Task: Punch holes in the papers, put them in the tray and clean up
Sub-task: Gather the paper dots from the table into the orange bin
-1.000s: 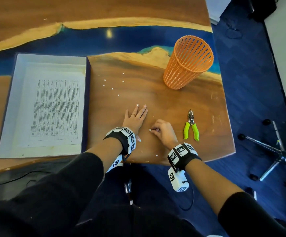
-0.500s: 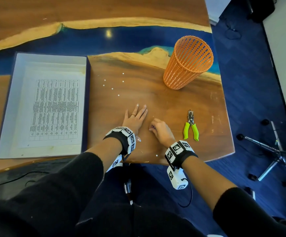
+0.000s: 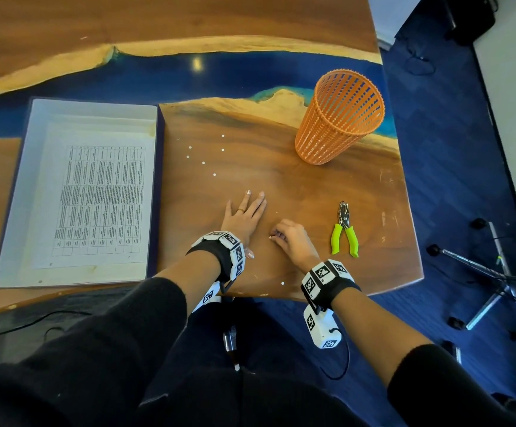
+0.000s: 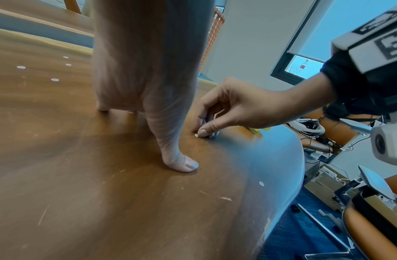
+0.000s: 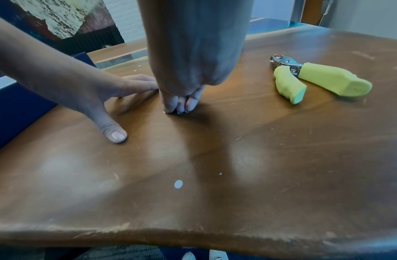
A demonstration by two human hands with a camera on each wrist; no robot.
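Note:
My left hand [image 3: 243,215] lies flat on the wooden table with straight fingers, its thumb [image 4: 182,163] spread towards me. Just to its right, my right hand [image 3: 281,235] is bunched, thumb and fingertips [image 5: 177,107] down on the wood, pinching a small white paper dot [image 4: 195,135]. A second dot [image 3: 282,283] lies near the front edge, and several more dots [image 3: 203,163] are scattered farther back. The green-handled hole punch [image 3: 344,232] lies to the right of my right hand. Printed paper [image 3: 102,198] lies inside the white tray [image 3: 13,192] at the left.
An orange mesh basket [image 3: 340,118] stands upright at the back right. The table's front edge [image 5: 193,234] runs just behind my wrists, and its right edge is close to the punch. A chair base [image 3: 497,278] stands on the blue floor to the right.
The right wrist swayed slightly left and back while its fingertips stayed at the dot. The left hand has not moved.

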